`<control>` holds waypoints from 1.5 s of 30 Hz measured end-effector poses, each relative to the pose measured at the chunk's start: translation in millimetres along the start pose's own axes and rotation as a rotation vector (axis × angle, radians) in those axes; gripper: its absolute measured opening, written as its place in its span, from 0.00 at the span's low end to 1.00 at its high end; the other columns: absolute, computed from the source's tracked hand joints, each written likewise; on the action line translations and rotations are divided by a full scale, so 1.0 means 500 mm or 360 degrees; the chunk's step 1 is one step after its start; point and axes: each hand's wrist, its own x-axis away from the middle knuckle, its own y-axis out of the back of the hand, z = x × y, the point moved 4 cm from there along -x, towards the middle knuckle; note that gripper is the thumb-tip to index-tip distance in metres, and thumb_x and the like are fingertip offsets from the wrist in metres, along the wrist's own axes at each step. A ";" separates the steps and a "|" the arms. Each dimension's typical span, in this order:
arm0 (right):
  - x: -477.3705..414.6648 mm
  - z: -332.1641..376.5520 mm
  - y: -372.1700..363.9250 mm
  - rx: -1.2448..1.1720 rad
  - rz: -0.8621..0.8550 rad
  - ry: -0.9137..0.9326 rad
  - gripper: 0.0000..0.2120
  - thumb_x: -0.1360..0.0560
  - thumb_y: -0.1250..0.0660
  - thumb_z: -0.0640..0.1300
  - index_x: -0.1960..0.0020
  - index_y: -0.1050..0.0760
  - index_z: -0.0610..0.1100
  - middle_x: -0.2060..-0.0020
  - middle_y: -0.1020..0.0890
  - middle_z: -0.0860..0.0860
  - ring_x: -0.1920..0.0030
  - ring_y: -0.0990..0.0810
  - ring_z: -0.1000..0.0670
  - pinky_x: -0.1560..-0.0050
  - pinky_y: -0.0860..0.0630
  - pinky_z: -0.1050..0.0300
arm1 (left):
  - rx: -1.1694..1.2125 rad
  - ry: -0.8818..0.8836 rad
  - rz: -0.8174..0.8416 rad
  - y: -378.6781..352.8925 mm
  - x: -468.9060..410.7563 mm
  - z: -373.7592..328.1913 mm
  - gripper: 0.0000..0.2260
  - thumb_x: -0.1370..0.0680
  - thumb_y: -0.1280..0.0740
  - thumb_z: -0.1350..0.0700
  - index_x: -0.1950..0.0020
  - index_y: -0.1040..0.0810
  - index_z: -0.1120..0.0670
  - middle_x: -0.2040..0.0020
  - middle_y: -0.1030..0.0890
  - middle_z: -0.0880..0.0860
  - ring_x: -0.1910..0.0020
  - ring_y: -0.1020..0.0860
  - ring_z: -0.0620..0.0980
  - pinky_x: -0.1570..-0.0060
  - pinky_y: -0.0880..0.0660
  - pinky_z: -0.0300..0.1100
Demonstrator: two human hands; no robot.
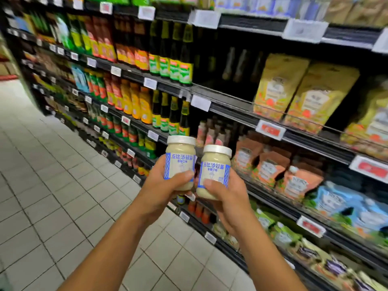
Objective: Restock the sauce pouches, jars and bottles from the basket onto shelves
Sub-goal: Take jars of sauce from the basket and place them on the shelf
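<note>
Clasping one white-lidded, cream-filled glass jar (pixel 180 157) labelled 丘比沙拉酱, left grip (pixel 165 186) sits beside right grip (pixel 228 203) clasping a second identical jar (pixel 215 165).

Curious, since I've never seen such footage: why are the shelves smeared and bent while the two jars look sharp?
Head view: the left jar and right jar are crisp, labels legible; yellow pouches and bottles smear, probably from camera motion; the wide-angle lens bows the shelves and floor tiles; lighting even, price tags washed out.

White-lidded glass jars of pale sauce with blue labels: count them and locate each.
2. The higher white-lidded jar is held in the left hand, the lower jar in the right hand. Blurred shelves may hide more.
</note>
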 end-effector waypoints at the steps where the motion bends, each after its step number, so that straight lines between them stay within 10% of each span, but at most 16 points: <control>1: -0.014 0.007 -0.017 0.0016 0.0011 0.0017 0.24 0.35 0.29 0.36 0.39 0.27 0.36 0.54 0.17 0.37 0.56 0.19 0.39 0.61 0.19 0.50 | 0.0009 -0.0035 -0.0015 0.014 -0.009 -0.016 0.30 0.35 0.23 0.50 0.37 0.26 0.57 0.52 0.17 0.59 0.58 0.17 0.55 0.64 0.22 0.45; 6: -0.092 0.058 -0.074 0.0111 0.0071 0.0065 0.33 0.40 0.25 0.47 0.38 0.28 0.36 0.49 0.23 0.22 0.59 0.25 0.40 0.70 0.26 0.59 | 0.0021 -0.0174 -0.0041 0.049 -0.075 -0.095 0.27 0.37 0.24 0.48 0.40 0.24 0.53 0.56 0.16 0.52 0.61 0.18 0.49 0.65 0.21 0.42; 10: -0.167 0.110 -0.098 0.0188 0.0100 0.0263 0.28 0.40 0.25 0.47 0.42 0.25 0.40 0.57 0.15 0.40 0.60 0.21 0.38 0.56 0.28 0.39 | -0.0001 -0.0276 0.0016 0.052 -0.147 -0.148 0.28 0.36 0.24 0.48 0.38 0.25 0.53 0.53 0.17 0.55 0.59 0.18 0.51 0.65 0.22 0.43; 16: -0.296 0.200 -0.130 0.0170 0.0190 0.0413 0.36 0.42 0.24 0.49 0.39 0.28 0.34 0.52 0.20 0.29 0.67 0.22 0.44 0.74 0.26 0.63 | -0.0076 -0.0456 0.0068 0.052 -0.286 -0.239 0.29 0.35 0.24 0.48 0.37 0.26 0.53 0.51 0.18 0.57 0.57 0.18 0.53 0.62 0.21 0.45; 22: -0.435 0.301 -0.157 0.0215 0.0270 0.0715 0.30 0.40 0.24 0.48 0.41 0.25 0.38 0.53 0.16 0.38 0.54 0.17 0.40 0.55 0.19 0.45 | -0.0051 -0.0654 0.0171 0.034 -0.435 -0.347 0.28 0.34 0.24 0.48 0.37 0.25 0.53 0.51 0.18 0.59 0.56 0.18 0.56 0.66 0.22 0.44; 39: -0.661 0.542 -0.196 0.0522 -0.0006 0.1090 0.28 0.36 0.25 0.51 0.39 0.24 0.43 0.51 0.16 0.43 0.52 0.17 0.43 0.51 0.19 0.43 | 0.0046 -0.0878 0.0698 -0.043 -0.767 -0.595 0.08 0.30 0.28 0.49 0.52 0.16 0.48 0.61 0.17 0.50 0.63 0.18 0.47 0.69 0.22 0.40; 45: -0.689 0.624 -0.187 0.0751 -0.0325 0.1210 0.25 0.35 0.25 0.49 0.41 0.23 0.40 0.47 0.17 0.35 0.47 0.17 0.37 0.40 0.23 0.31 | -0.0088 -0.0790 0.0758 -0.103 -0.854 -0.647 0.22 0.32 0.28 0.49 0.40 0.22 0.55 0.52 0.15 0.57 0.56 0.16 0.55 0.58 0.17 0.51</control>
